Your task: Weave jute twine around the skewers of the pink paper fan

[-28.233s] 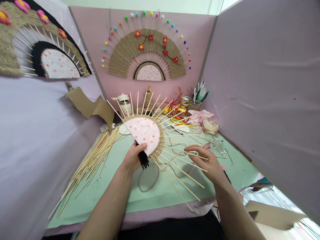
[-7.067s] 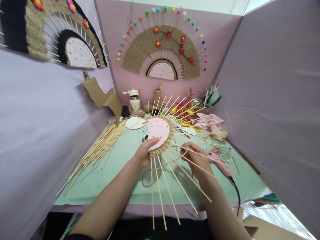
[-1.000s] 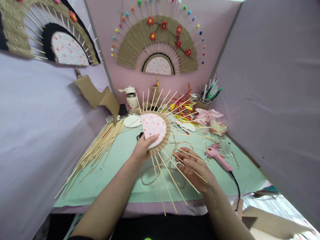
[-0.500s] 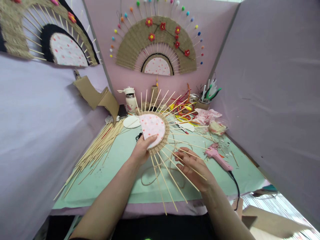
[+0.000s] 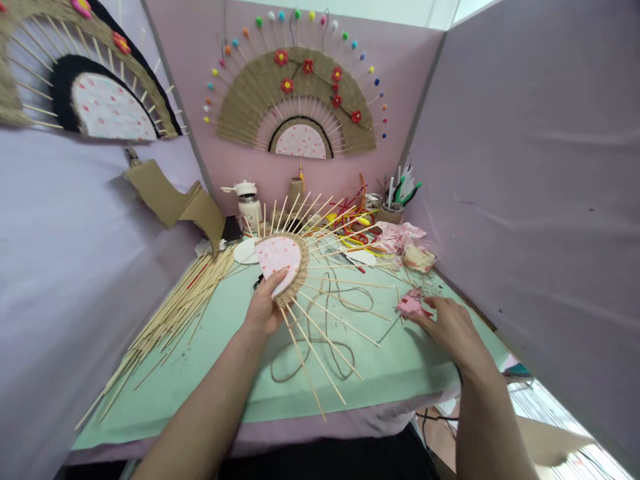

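Note:
My left hand (image 5: 265, 307) grips the lower edge of a half-round fan frame (image 5: 280, 257), thumb on top of its pink dotted cloth. Woven twine rims the frame's curve, and thin bamboo sticks (image 5: 340, 320) fan out from it. On the right, my right hand (image 5: 447, 327) is closed around a pink hot glue gun (image 5: 413, 303), whose handle is mostly hidden by the hand. A loose length of twine (image 5: 285, 377) lies in loops on the table beneath the sticks.
Many bamboo sticks (image 5: 185, 307) are piled at the left. A white bottle (image 5: 249, 207), coloured cords (image 5: 357, 230), crumpled dotted cloth (image 5: 400, 235) and a tool pot (image 5: 390, 213) stand or lie at the back. Finished fans (image 5: 300, 93) hang on the partitions.
My right hand has left the fan's sticks and moved right onto the glue gun. The left hand still holds the fan frame. The view has shifted slightly to the right.

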A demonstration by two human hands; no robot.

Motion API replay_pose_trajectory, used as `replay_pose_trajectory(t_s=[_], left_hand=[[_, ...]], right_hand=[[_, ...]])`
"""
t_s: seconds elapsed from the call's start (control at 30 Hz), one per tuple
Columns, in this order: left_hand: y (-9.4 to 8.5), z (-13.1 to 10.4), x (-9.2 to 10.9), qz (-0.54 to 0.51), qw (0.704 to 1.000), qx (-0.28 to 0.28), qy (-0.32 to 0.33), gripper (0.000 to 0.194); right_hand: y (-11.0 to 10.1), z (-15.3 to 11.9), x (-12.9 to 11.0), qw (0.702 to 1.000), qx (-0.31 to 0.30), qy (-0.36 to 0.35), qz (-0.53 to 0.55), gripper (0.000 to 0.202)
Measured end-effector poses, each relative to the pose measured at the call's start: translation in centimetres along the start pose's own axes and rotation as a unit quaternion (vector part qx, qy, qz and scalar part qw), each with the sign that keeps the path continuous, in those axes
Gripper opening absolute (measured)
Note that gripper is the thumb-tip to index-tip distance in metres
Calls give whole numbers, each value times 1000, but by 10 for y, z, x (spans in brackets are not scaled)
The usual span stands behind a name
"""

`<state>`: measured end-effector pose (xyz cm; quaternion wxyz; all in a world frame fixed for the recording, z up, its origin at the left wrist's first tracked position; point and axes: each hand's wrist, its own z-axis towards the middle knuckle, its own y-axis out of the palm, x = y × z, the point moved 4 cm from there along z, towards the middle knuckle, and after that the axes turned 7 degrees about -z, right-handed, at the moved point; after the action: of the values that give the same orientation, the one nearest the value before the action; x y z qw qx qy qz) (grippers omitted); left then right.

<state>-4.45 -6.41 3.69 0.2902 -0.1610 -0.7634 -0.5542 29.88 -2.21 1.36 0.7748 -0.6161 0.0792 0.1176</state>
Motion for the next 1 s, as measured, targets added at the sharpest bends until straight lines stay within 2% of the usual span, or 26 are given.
replay_pose_trajectory(t_s=[0.07, 0.13, 0.3, 0.47, 0.63, 0.77, 0.87, 0.93, 1.0], left_hand=[[-1, 0, -1, -1, 1000, 10, -1, 26], [0, 0, 0, -2, 1000, 12, 0, 25], [2, -2, 2, -6, 1000, 9, 9, 25], [2, -2, 3, 0, 1000, 22, 14, 28], [1, -1, 3, -9, 999, 26, 42, 27], [-2, 2, 3, -13, 997, 31, 67, 26], [-4, 3, 1, 7, 997, 30, 75, 30], [-4, 2, -1, 27, 997, 27, 71, 33], [-4, 2, -3, 43, 997, 25, 61, 36]], right_hand=[[10, 3, 15, 996, -49, 1, -78, 36], [17, 4, 21, 991, -78, 4, -107, 34], [20, 8, 18, 990, -85, 11, -110, 29], [11, 9, 19, 996, -75, 18, -37, 36], [-12, 4, 23, 988, -52, 76, 125, 46], [-31, -7, 13, 944, 6, 126, 305, 48], [-40, -21, -7, 880, 39, 116, 460, 43], [-41, -31, -24, 842, 19, 91, 532, 39], [-38, -41, -39, 829, -35, 59, 555, 38]])
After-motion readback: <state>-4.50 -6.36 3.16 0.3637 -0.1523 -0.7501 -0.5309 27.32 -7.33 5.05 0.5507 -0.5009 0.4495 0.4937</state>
